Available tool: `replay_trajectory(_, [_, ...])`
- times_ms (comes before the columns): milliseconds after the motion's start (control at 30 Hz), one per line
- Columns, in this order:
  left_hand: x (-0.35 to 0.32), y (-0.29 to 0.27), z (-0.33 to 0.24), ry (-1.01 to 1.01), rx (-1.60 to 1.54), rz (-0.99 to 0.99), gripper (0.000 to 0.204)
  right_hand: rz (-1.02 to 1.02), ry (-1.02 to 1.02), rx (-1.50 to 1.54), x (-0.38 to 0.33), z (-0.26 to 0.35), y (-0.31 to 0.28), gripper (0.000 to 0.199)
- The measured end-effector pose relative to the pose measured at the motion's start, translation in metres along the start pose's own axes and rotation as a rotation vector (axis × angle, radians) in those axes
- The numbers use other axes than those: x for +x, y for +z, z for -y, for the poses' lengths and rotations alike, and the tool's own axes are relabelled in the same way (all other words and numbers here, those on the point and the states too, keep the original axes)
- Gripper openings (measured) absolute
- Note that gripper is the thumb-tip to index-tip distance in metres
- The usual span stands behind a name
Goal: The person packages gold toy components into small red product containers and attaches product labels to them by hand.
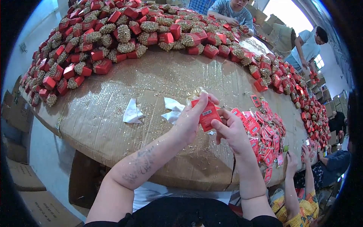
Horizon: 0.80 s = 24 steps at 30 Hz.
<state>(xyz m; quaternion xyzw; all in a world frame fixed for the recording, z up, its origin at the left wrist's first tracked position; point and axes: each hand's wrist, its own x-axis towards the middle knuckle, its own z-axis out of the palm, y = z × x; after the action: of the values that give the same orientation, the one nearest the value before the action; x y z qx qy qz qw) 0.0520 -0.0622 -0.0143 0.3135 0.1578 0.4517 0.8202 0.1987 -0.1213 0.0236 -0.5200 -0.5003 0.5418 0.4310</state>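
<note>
Red card [209,116] held in left-hand [193,112], right-hand [231,130] grip; seemingly being adjusted, steadiness called for; gold piece [198,92] at eleven o'clock.

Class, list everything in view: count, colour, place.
Held tag: one, red, centre
Loose tags: many, red, right of centre
Ornaments: many, red and gold, far and right sides
Scraps: at least two, white, left of centre
Table: one, brown, centre
Glitter: scattered, gold, on table
Small object: one, green, right
Crate: one, blue, top
Boxes: several, brown, left and right
People: at least four, mixed clothing, right
Left hand, right hand: one each, bare, on held tag
</note>
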Motion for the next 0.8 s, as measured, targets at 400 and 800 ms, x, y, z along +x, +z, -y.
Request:
replay_trajectory(400, [0.007,0.001,0.003,-0.296,-0.076,-0.060,0.043,-0.181,0.062,0.059,-0.008,0.005,-0.013,0.020])
replay_trajectory(800, [0.007,-0.004,0.002,-0.132,-0.367,-0.108,0.031,0.003,0.172,-0.052,-0.006,-0.015,-0.001,0.029])
